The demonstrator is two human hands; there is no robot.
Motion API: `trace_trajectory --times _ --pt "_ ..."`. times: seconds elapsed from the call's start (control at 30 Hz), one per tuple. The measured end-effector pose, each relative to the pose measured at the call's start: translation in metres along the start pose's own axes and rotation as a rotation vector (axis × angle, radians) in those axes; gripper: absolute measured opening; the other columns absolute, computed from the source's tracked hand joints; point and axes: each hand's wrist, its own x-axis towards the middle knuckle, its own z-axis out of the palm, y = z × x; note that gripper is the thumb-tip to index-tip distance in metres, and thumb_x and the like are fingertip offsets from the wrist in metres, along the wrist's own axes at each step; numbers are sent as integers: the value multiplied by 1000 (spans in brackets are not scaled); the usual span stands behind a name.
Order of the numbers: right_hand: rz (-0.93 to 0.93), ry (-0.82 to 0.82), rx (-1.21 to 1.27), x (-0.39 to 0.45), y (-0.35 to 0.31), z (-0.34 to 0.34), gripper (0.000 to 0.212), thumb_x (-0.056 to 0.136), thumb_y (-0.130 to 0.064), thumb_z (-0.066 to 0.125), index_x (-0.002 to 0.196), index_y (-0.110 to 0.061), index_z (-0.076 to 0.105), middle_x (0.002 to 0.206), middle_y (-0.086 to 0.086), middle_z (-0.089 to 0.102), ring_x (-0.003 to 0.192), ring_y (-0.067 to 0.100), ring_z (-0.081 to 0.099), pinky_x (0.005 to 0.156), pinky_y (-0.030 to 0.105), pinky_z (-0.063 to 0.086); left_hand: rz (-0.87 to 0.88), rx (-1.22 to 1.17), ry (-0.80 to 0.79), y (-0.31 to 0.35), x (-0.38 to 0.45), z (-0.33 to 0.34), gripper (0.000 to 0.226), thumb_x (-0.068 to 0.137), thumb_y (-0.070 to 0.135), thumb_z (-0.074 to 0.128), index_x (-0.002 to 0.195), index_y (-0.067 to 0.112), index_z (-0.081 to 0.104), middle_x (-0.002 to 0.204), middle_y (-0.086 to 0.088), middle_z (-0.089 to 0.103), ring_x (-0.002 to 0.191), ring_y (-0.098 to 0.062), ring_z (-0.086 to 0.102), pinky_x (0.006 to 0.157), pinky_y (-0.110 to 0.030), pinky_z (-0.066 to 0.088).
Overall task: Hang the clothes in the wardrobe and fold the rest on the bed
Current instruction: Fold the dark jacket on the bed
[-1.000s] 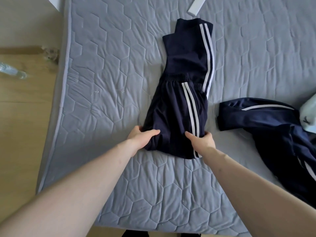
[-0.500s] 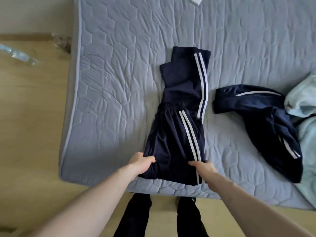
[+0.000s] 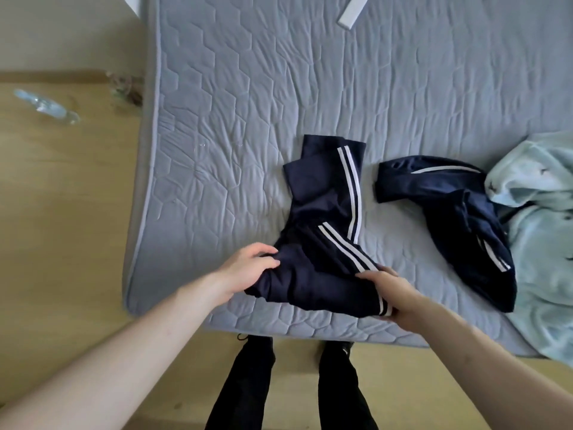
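Folded navy track trousers (image 3: 322, 231) with two white side stripes lie on the grey quilted bed (image 3: 248, 135), near its front edge. My left hand (image 3: 248, 270) grips the near left corner of the trousers. My right hand (image 3: 386, 290) holds the near right corner, beside the stripes, and that near end is lifted off the bed. A navy jacket (image 3: 465, 218) with white stripes lies crumpled to the right. Beyond it sits a pale blue fleece garment (image 3: 539, 231).
A white strip (image 3: 353, 12) lies at the far side of the bed. A clear plastic bottle (image 3: 46, 107) lies on the wooden floor to the left. My legs in black trousers (image 3: 248, 386) stand at the bed's front edge.
The near end of the trousers has come up off the bed in both hands and bunched toward the far end. The camera has pulled back, showing more floor.
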Motion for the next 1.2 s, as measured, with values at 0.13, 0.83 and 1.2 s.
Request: trace_trajectory --times 0.13,0.83,1.2 --pt "-38 -121 92 7 -66 -9 27 98 -25 63 124 -23 72 110 1 77 83 15 72 56 27 56 -26 -280 -93 61 29 -19 27 96 31 61 113 16 77 109 -2 76 98 -18 68 74 -27 55" --pt "-132 380 159 123 -57 66 103 75 -47 88 153 -9 32 138 4 54 125 26 56 111 42 44 448 854 297 204 226 -23 101 69 55 74 155 23 32 157 6 29 144 -22 34 112 -44 41" --pt "-129 -4 605 181 -36 92 65 70 -46 93 125 -29 64 111 -8 72 88 14 67 75 36 62 285 829 7 208 303 8 122 62 51 88 160 37 18 152 7 48 135 -23 51 110 -36 43"
